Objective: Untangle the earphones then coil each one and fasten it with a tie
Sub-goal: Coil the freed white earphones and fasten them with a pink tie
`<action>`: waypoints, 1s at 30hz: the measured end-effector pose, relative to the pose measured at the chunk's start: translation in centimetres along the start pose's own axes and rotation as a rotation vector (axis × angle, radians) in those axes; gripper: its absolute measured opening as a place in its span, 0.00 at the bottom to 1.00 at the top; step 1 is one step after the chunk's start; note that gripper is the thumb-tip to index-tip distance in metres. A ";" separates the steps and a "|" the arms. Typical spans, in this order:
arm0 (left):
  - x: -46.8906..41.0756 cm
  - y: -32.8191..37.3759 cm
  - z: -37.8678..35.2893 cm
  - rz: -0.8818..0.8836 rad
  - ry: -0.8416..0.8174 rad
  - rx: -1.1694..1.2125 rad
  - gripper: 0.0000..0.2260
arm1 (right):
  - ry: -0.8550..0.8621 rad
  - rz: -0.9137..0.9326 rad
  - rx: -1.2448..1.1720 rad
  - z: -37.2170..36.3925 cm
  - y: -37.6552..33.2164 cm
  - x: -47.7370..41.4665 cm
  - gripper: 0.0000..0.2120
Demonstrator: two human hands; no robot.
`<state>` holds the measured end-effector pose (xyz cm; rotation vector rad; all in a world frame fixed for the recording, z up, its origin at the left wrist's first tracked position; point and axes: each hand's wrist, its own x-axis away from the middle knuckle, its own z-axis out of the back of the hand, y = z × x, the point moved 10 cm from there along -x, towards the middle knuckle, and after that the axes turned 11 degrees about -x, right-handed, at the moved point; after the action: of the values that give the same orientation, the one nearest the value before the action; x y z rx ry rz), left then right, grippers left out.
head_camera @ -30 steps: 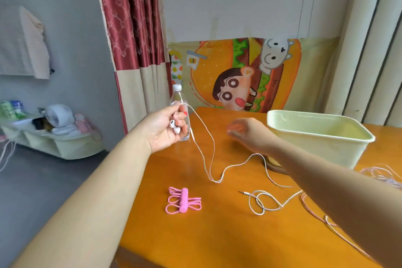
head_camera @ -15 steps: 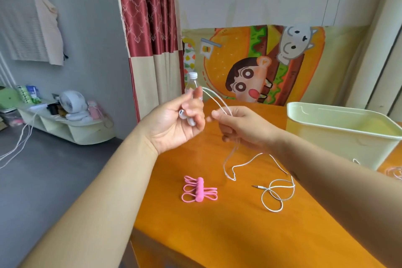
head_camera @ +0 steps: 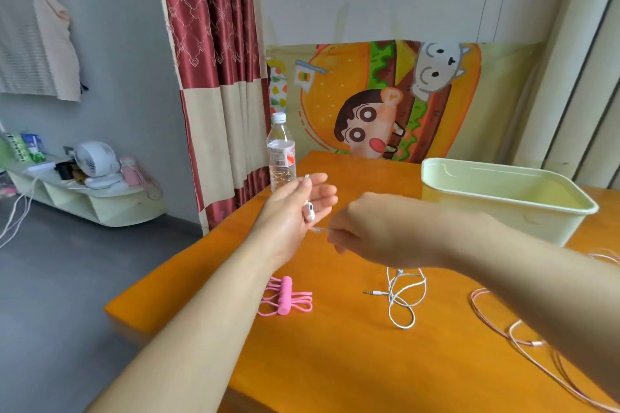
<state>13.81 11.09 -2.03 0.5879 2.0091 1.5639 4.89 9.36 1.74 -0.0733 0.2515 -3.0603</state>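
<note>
With the white earphones' (head_camera: 309,210) buds lying on the flat left hand (head_camera: 295,208) and the right hand (head_camera: 372,231) pinching their cord, a fast pull could knot the slack looped on the tabletop (head_camera: 335,362).

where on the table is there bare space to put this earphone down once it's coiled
Bare wood along the near edge of the table, between the pink ties and the pink cable, and a far strip between the bottle and the bin. Crowded: the middle, with the white cable loops.
</note>
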 end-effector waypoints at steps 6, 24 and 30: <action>1.1 -0.5 -3.3 -0.042 -0.179 -0.084 0.14 | 0.218 0.110 -0.080 5.9 0.3 2.7 0.15; 1.3 -0.5 -6.1 0.112 -0.174 0.310 0.09 | 0.319 0.133 -0.289 10.1 2.1 6.0 0.16; 4.5 1.0 -10.0 -0.034 -0.375 -0.130 0.13 | 0.437 0.083 -0.307 12.0 4.6 5.9 0.16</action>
<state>3.99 6.74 0.31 0.7305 1.6182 1.4285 -0.07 2.44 13.10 0.5781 0.7239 -2.8899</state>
